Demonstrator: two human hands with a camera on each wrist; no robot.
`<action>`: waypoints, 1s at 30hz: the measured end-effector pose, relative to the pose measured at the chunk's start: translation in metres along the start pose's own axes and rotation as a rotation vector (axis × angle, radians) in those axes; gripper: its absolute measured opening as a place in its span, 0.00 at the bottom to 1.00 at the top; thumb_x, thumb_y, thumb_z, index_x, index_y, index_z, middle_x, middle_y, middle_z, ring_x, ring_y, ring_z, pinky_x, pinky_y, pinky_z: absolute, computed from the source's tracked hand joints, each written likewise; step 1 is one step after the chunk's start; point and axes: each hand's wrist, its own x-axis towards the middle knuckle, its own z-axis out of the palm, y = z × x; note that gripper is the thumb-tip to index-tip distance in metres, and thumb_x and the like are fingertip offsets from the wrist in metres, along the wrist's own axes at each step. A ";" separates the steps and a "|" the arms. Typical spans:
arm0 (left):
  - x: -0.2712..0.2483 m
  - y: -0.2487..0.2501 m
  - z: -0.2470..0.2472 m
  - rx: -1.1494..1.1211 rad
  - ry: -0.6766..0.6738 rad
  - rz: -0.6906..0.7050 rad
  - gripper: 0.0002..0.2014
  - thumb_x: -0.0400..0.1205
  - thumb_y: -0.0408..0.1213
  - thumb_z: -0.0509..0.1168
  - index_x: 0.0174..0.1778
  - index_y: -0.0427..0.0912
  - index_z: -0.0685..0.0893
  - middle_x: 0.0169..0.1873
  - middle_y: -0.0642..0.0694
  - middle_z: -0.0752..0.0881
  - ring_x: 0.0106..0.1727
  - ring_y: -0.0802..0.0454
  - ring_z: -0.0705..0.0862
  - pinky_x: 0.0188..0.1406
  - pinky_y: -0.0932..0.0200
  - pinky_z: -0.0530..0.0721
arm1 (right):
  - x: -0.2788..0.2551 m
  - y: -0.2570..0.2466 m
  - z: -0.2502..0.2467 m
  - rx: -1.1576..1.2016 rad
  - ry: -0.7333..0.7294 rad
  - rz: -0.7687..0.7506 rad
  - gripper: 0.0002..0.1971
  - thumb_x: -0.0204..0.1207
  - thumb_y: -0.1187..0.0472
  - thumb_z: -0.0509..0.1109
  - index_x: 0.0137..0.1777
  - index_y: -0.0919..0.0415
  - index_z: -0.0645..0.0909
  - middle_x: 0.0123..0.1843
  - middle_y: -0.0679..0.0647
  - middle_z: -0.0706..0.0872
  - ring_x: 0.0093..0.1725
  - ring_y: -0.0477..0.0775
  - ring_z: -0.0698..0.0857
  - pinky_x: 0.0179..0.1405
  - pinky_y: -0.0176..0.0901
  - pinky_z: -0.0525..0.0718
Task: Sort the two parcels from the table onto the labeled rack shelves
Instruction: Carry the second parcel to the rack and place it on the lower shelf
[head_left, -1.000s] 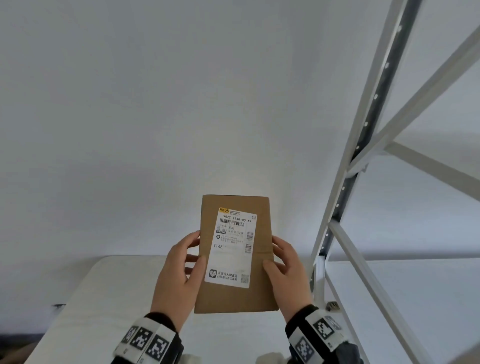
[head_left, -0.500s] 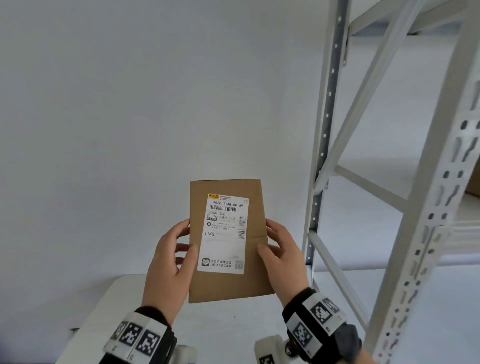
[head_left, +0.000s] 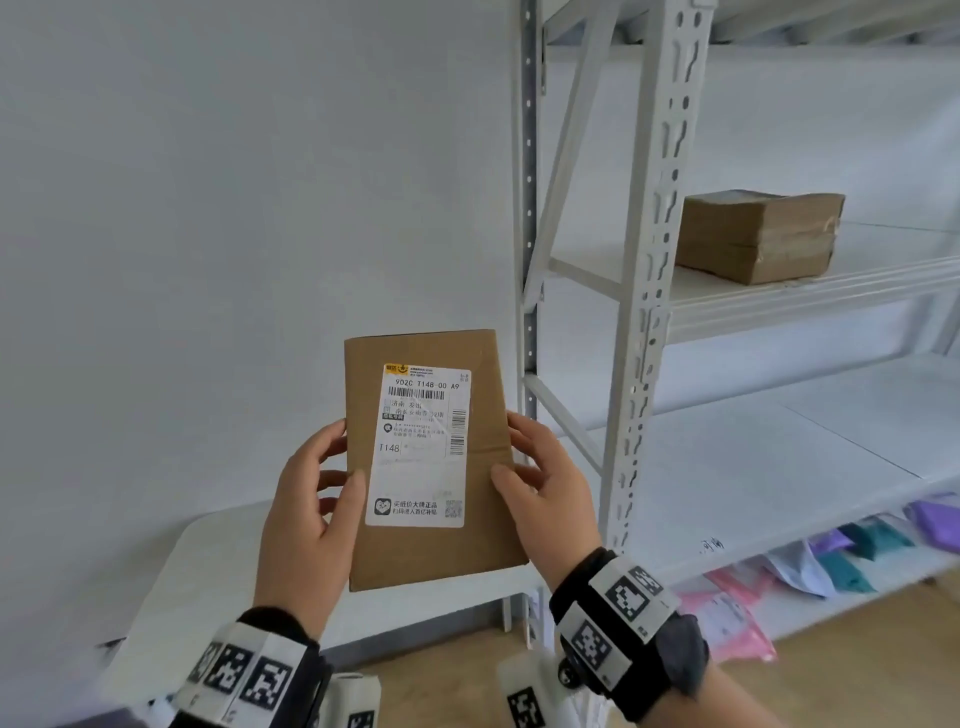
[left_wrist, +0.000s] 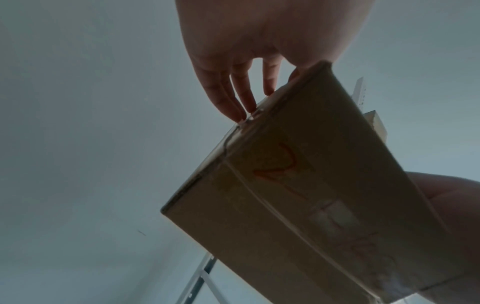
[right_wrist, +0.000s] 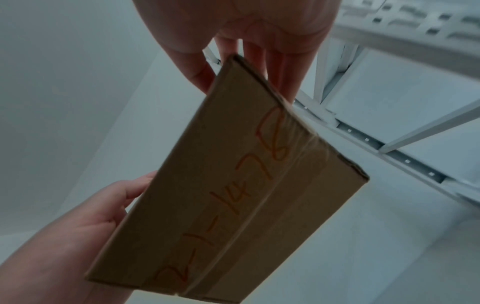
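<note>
Parcel (head_left: 431, 462): flat brown cardboard box, held upright in the air in front of the person, above the table (head_left: 218, 551) edge and just left of the rack (head_left: 644, 322).
Left hand (head_left: 306, 514): thumb on the label face, fingers curled round the left edge to the back; it grips the parcel.
Right hand (head_left: 545, 493): thumb on the front, fingers behind the right edge; it grips the parcel too.
Label (head_left: 421, 447): white shipping sticker facing the person, code T148 readable.
Back face: taped seam and red handwriting, seen in the wrist views.
Stiffness: probably rigid; the faces look flat under the grip.
Weight: likely light, since a fingertip hold carries it.
Slip: tape on the seam may be slick; bare cardboard should grip well.
Hold: the two long edges, as now, suit sliding it flat onto a shelf.
Other parcel (head_left: 758, 236): already lying on an upper shelf.
</note>
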 end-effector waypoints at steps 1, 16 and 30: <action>-0.005 0.005 0.004 -0.010 -0.017 0.009 0.19 0.81 0.39 0.59 0.69 0.53 0.71 0.62 0.55 0.79 0.53 0.67 0.80 0.44 0.67 0.78 | -0.007 -0.001 -0.008 -0.005 0.019 0.003 0.23 0.75 0.63 0.64 0.67 0.41 0.74 0.61 0.36 0.84 0.57 0.46 0.86 0.59 0.51 0.86; -0.041 0.109 0.123 -0.118 -0.153 0.133 0.19 0.81 0.43 0.59 0.69 0.54 0.70 0.62 0.56 0.79 0.53 0.64 0.81 0.43 0.65 0.82 | -0.054 -0.004 -0.172 -0.049 0.269 -0.011 0.23 0.74 0.64 0.64 0.60 0.33 0.76 0.56 0.31 0.84 0.55 0.45 0.87 0.58 0.51 0.87; -0.101 0.232 0.296 -0.221 -0.139 0.121 0.19 0.81 0.39 0.60 0.69 0.53 0.71 0.61 0.57 0.79 0.53 0.66 0.80 0.43 0.66 0.83 | -0.060 0.022 -0.390 -0.102 0.270 -0.016 0.23 0.74 0.66 0.64 0.59 0.35 0.77 0.60 0.39 0.85 0.55 0.50 0.87 0.56 0.55 0.87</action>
